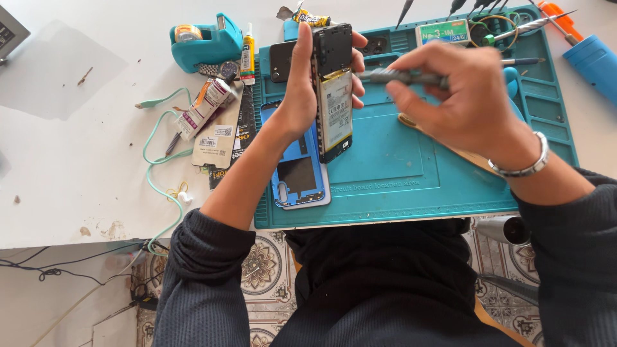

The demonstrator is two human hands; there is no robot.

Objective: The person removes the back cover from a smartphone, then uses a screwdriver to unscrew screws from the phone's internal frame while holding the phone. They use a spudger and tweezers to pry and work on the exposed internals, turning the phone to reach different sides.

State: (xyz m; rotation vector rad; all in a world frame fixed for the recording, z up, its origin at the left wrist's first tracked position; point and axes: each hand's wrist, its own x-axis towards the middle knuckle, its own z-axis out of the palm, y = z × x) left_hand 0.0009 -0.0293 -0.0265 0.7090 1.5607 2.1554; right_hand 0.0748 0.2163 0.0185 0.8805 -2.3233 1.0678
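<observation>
Dark ribbed sleeves frame the view from below; left hand (302, 96) has its grip closed around an opened smartphone (334, 90), held upright above the teal repair mat (398, 173), battery showing; right hand (463, 96), with a metal bracelet (524, 164) on its wrist, pinches a screwdriver (402, 77) whose tip meets the phone's edge; a blue back cover (299, 170) lies on the mat below; a teal tape dispenser (205, 42) and glue tubes (205, 106) sit on the white tabletop (64, 160).
</observation>
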